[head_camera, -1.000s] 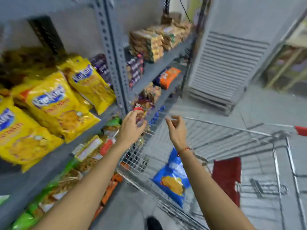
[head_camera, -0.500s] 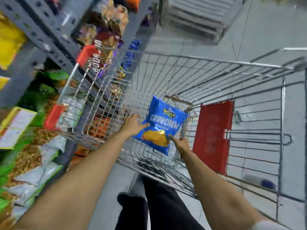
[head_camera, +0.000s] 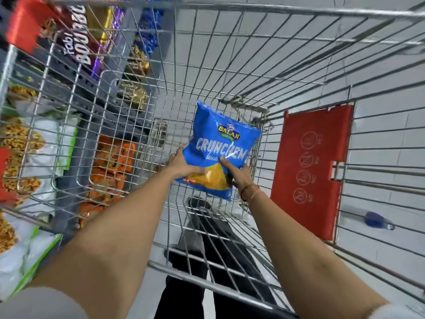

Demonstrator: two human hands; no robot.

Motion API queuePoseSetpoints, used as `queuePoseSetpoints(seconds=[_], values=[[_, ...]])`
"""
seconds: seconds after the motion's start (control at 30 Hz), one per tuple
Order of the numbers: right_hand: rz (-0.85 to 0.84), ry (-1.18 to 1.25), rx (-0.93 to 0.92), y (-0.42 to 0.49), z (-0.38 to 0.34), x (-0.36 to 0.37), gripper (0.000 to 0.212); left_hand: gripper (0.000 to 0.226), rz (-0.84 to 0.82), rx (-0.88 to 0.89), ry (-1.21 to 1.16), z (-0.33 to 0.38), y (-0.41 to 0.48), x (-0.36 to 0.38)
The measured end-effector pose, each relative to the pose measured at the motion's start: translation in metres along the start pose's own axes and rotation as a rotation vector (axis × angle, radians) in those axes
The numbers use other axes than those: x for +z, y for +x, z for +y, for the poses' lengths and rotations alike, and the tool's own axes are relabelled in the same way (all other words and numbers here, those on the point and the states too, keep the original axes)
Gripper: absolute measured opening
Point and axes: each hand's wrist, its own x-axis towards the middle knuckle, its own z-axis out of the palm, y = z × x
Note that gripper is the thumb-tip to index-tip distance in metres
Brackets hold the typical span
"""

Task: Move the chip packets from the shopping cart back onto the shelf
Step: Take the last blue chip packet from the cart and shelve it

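Observation:
A blue chip packet (head_camera: pixel 220 143) with white lettering and a yellow chip picture is inside the wire shopping cart (head_camera: pixel 230 51). My left hand (head_camera: pixel 184 164) grips its lower left edge, thumb laid across the front. On the lower right side my right hand (head_camera: pixel 238 172) holds the packet, thumb on the front, a red thread around the wrist. Both arms reach down over the cart's near rim. The grey metal shelf (head_camera: pixel 89 86) runs along the left, seen through the cart's wires.
A red plastic flap (head_camera: pixel 310 166) hangs on the cart's right side. Chocolate packs (head_camera: pixel 76 44), orange snack packs (head_camera: pixel 112 166) and white-green bags (head_camera: pixel 27 238) fill the shelves on the left. A blue-capped bottle (head_camera: pixel 374 219) lies on the tiled floor beyond. My dark trousers show below.
My view tilted from the shelf down into the cart. Both hands dropped from cart-rim height and closed on the blue packet, which was lying free in the cart a second ago.

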Motion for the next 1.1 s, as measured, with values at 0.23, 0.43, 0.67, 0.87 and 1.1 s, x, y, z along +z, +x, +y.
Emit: queuePoseSetpoints(seconds=[0.23,0.43,0.67,0.87,1.1], values=[[0.038,0.016,-0.024,-0.005,-0.013,0.002,0.05,0.09,-0.013,-0.035,-0.149,-0.009,0.001,-0.009],[0.019,0.028,-0.095,-0.043,-0.044,0.014,0.042,0.101,-0.067,0.017,-0.3,0.007,-0.045,-0.04],[-0.05,0.053,-0.355,-0.108,-0.108,0.042,0.038,0.058,0.124,0.255,-0.412,0.036,-0.133,-0.092],[-0.228,0.088,-0.594,-0.196,-0.181,0.079,0.034,0.066,0.358,0.507,-0.562,0.053,-0.23,-0.143],[-0.441,0.115,-1.009,-0.326,-0.265,0.146,0.03,0.068,0.779,0.734,-0.548,0.052,-0.36,-0.222]])
